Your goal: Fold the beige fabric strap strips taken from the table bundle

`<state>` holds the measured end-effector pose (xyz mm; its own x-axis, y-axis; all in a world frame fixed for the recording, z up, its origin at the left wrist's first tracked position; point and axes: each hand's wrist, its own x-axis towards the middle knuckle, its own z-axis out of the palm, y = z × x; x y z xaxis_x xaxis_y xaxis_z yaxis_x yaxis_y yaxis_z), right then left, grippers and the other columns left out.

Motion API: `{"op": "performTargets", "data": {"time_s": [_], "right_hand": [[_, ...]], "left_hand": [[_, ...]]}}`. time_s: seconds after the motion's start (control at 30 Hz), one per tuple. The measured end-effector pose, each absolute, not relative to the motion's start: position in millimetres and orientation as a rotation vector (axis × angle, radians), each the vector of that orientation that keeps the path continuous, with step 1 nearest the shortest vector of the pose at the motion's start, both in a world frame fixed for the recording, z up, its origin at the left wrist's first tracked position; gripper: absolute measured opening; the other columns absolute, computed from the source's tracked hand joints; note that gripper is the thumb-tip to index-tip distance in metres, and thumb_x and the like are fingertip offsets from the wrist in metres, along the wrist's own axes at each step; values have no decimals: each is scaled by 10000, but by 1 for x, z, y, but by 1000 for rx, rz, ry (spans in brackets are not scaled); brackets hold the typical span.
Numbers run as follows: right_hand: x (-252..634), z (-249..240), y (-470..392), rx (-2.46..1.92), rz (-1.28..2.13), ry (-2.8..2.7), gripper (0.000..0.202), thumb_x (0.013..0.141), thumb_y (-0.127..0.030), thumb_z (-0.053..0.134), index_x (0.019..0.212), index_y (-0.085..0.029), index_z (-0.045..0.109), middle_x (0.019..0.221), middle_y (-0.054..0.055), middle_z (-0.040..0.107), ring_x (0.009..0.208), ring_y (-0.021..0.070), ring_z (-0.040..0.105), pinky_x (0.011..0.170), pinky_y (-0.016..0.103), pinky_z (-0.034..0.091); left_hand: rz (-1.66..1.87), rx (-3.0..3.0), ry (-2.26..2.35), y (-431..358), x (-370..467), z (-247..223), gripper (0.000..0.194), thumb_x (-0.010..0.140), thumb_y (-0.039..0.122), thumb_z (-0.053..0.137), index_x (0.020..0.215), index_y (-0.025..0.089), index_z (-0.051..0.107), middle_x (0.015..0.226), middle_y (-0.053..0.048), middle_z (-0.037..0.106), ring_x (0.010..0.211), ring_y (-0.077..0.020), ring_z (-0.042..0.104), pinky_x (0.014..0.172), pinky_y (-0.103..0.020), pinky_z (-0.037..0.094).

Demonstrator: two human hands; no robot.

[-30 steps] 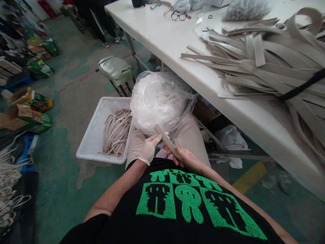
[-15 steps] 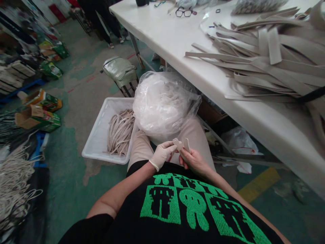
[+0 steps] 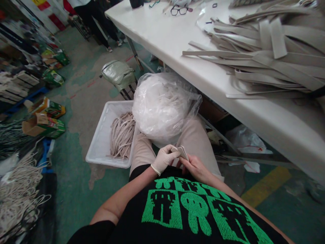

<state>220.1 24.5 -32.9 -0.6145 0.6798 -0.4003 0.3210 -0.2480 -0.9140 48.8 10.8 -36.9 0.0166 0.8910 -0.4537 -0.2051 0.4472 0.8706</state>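
Over my lap, my left hand (image 3: 165, 158), in a pale glove, pinches the end of a flat beige strap (image 3: 183, 153). My bare right hand (image 3: 194, 166) is closed around the same strap from the other side, its fingertips partly hidden. The strap's lower part is out of sight behind my fingers. Just beyond my hands, a clear plastic bag (image 3: 159, 108) with pale contents rests against my knees. Left of it, a white plastic bin (image 3: 100, 142) holds a heap of narrow beige strips (image 3: 123, 135).
At the right stands a white table (image 3: 162, 40) bearing a big pile of beige straps (image 3: 274, 61) and eyeglasses (image 3: 179, 11). A green padded stool (image 3: 118, 73) is beyond the bin. Open cartons (image 3: 42, 125) and bundled cords (image 3: 20, 189) lie left. A person (image 3: 93, 20) stands at the back.
The two strap ends that stood apart between my hands now lie close together. My hands have dropped slightly, and the view has shifted a little.
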Motion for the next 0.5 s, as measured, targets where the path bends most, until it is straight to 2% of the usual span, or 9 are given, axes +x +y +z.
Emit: {"op": "performTargets", "data": {"time_s": [0.13, 0.23, 0.37, 0.4, 0.5], "right_hand": [[218, -32, 26, -1255, 1884, -1825, 457, 975, -574, 361, 822, -211, 594, 567, 18, 627, 531, 186, 620, 563, 284, 439], [217, -32, 30, -1362, 1724, -1977, 403, 984, -489, 359, 840, -214, 616, 623, 42, 670, 556, 191, 625, 583, 293, 425], [220, -35, 38, -1486, 1572, -2015, 361, 983, -418, 381, 1066, -210, 663, 753, 59, 719, 612, 194, 636, 578, 284, 407], [221, -36, 40, -1454, 1618, -2018, 348, 977, -420, 400, 1049, -213, 670, 729, 47, 708, 598, 189, 627, 565, 278, 401], [222, -40, 41, -1283, 1829, -2040, 349, 952, -474, 470, 804, -216, 651, 617, 8, 645, 522, 157, 570, 523, 258, 374]], "left_hand": [[990, 684, 1284, 13, 50, -36, 405, 642, 486, 805, 641, 172, 549, 631, 52, 492, 659, -103, 431, 696, -257, 373], [1007, 724, 1370, 13, 49, -36, 323, 701, 424, 739, 629, 176, 545, 624, 49, 486, 657, -107, 428, 694, -258, 371], [988, 832, 1474, 12, 42, -41, 203, 740, 342, 672, 653, 172, 604, 648, 35, 544, 691, -123, 473, 716, -263, 386], [984, 839, 1480, 13, 41, -43, 196, 739, 334, 670, 646, 173, 607, 645, 35, 551, 689, -124, 479, 714, -262, 390], [1024, 787, 1481, 20, 33, -55, 239, 751, 379, 677, 640, 173, 631, 652, 21, 601, 687, -131, 519, 721, -268, 418]]}}
